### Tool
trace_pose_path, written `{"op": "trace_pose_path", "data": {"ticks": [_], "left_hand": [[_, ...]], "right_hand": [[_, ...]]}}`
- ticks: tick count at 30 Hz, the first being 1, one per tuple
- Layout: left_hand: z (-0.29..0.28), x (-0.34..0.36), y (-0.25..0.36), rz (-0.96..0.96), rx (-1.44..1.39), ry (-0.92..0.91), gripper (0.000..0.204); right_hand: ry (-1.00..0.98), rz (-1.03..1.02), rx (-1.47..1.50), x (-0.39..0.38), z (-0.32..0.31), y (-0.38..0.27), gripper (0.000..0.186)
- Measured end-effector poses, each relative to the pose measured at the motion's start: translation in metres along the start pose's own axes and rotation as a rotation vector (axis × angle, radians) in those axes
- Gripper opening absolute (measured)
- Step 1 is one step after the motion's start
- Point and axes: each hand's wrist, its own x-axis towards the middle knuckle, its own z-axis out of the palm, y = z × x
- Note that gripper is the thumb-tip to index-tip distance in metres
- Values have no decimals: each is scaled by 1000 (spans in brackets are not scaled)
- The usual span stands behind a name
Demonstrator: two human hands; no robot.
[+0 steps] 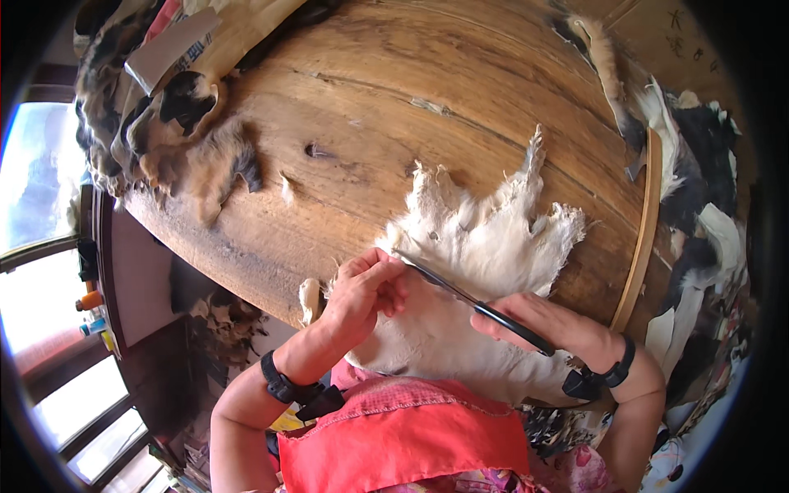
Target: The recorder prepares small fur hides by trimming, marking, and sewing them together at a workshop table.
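Observation:
A pale, cream-white animal hide [485, 251] lies spread on the wooden table in front of me, its ragged far edge pointing away. My left hand [362, 292] is closed, pinching the hide's left edge between thumb and fingers. In my right hand [538, 319] is a pair of scissors with black handles [516, 325]; the fingers wrap around them. The blades slant up and left across the hide, with the tip close to my left fingertips. How far the blades are parted cannot be made out.
Brown and black fur pieces [205, 168] pile up at the far left of the wooden table [345, 197], beside a paper sheet [168, 53]. A wooden strip [641, 238] lies at the right, with black and white fur scraps [699, 205] beyond it. Windows [37, 181] stand at left.

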Motion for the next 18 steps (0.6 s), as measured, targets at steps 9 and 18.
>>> {"op": "trace_pose_path", "data": {"ticks": [9,18], "left_hand": [[1,-2,3,-4,17,29,13],[-35,-29,48,379,1419,-537,14]], "right_hand": [[-44,107,-4,9,-1,-6,74],[321,-63,-93,-56,34,8,45]]}}
